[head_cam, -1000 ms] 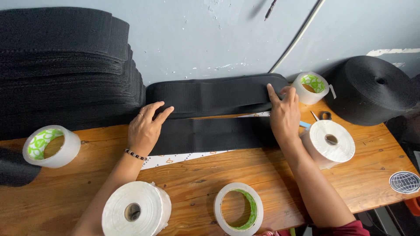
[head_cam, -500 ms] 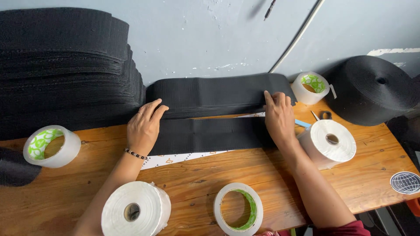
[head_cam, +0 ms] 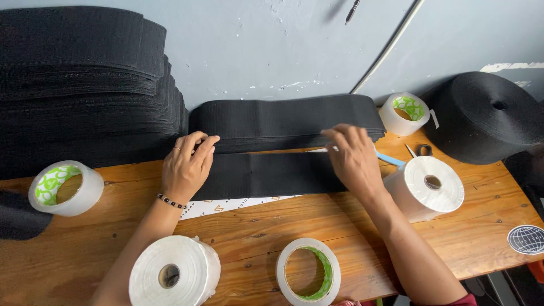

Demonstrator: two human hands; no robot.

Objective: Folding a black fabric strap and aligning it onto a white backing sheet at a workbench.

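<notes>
A flat black fabric strip (head_cam: 272, 174) lies across the wooden table (head_cam: 272, 226), on top of a white printed sheet (head_cam: 226, 205). My left hand (head_cam: 187, 164) presses flat on the strip's left end, fingers together. My right hand (head_cam: 354, 156) rests on the strip's right end, fingers spread and curled slightly at its upper edge. Behind the strip sits a short stack of similar black strips (head_cam: 286, 122) against the wall.
A tall pile of black fabric (head_cam: 85, 85) fills the left back. A big black webbing roll (head_cam: 490, 116) stands at right. White rolls (head_cam: 173, 275) (head_cam: 430, 187) and clear tape rolls (head_cam: 65, 188) (head_cam: 309, 275) (head_cam: 405, 113) lie about. Scissors (head_cam: 419, 150) sit near the right roll.
My right hand has drawn back toward me, from the stack of strips down onto the right end of the flat strip. The left hand has stayed in place.
</notes>
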